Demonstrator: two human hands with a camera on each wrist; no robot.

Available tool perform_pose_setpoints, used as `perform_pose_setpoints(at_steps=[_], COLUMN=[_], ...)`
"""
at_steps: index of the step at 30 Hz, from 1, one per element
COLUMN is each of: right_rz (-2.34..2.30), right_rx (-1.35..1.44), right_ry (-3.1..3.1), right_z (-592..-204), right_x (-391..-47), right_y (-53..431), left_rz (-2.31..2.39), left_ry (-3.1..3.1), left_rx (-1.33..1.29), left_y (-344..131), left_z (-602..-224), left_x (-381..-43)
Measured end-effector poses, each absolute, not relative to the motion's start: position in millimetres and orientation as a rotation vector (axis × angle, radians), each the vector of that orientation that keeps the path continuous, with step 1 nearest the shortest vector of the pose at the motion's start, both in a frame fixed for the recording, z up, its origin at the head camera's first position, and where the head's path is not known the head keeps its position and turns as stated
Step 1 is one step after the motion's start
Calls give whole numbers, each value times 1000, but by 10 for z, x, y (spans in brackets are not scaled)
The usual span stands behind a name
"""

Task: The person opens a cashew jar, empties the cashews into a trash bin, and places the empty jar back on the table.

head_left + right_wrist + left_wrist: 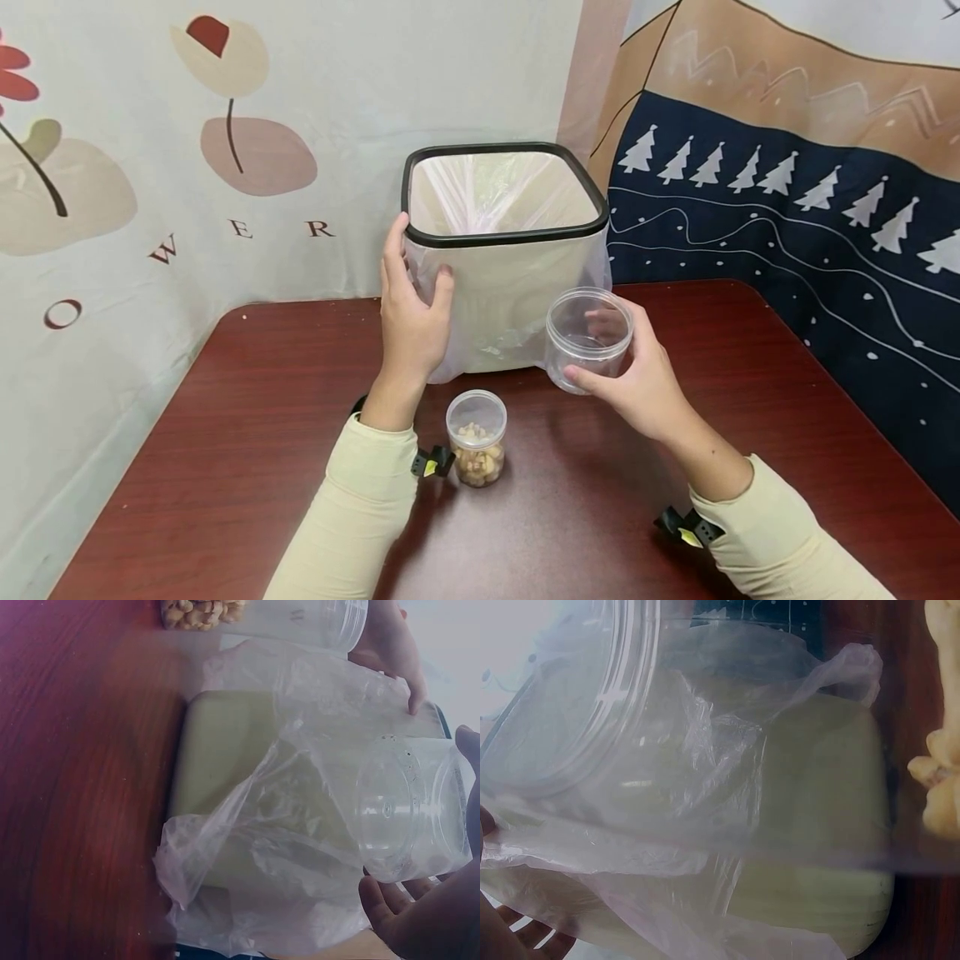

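A clear, round plastic jar (588,342) is showing smooth, glossy walls, and a slimmer clear plastic jar (477,427) is shining likewise. A thin, crinkled, translucent plastic liner (474,193) is glinting over a smooth, cream-coloured plastic bin (225,750) with a satiny black rim (510,239). A red-brown, wood-grained tabletop (285,417) is gleaming softly; pale yellow cloth sleeves (341,508) are looking matt.

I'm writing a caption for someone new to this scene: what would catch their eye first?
The black-rimmed, bag-lined bin dominates the head view, standing at the far side of the dark red table, with the left hand at its near left corner. In front of its right side, the right hand holds an empty clear jar. Nearer the viewer stands a narrower clear jar partly filled with what look like cashews.
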State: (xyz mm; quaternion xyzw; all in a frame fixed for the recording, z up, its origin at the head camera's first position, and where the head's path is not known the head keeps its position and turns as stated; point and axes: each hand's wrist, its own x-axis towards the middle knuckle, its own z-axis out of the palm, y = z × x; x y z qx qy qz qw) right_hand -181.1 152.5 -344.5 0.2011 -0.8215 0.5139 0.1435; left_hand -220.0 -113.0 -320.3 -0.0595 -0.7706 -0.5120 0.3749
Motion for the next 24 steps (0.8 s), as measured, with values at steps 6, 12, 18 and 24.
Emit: perform_pose_setpoints(at_steps=[6, 12, 18, 24], right_rz=[1469, 1489, 1506, 1504], right_rx=[569, 580, 575, 583], right_ry=[-2388, -2389, -2416, -2468], right_z=[-3489, -3513, -3542, -3605], right_x=[-1815, -1816, -1808, -1806], right_y=[1514, 1511, 1522, 1515], left_rz=[-1307, -1311, -1313, -1307], left_ry=[-1969, -1971, -1974, -1975], left_rx=[-151, -147, -140, -141], left_y=[-1136, -1137, -1132, -1134], left_z=[-3199, -3205, -3199, -3196], left_x=[-2201, -2198, -2187, -2184])
